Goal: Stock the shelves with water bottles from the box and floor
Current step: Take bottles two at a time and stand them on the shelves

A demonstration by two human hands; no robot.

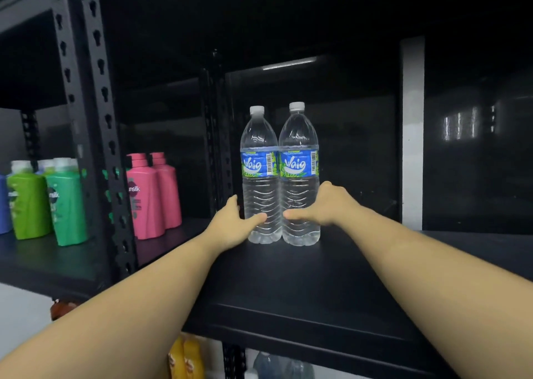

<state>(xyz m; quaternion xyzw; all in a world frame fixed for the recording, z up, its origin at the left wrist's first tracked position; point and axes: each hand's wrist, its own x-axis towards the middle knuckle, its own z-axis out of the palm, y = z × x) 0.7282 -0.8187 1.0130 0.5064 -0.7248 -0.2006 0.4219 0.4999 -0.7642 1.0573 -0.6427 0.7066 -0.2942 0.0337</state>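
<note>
We see two water bottles upright and touching on the black shelf [317, 277] — our left hand [230, 223] wraps the left bottle [261, 177] low down, thumb across its front, while our right hand [320, 205] grips the right bottle [300, 174] likewise.

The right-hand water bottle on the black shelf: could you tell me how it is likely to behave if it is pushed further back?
The right-hand water bottle looks full, so it is probably heavy for its size. It is tall on a narrow base, so a high push might tip it; the right hand grips low. Its thin ribbed wall may flex slightly.
</note>
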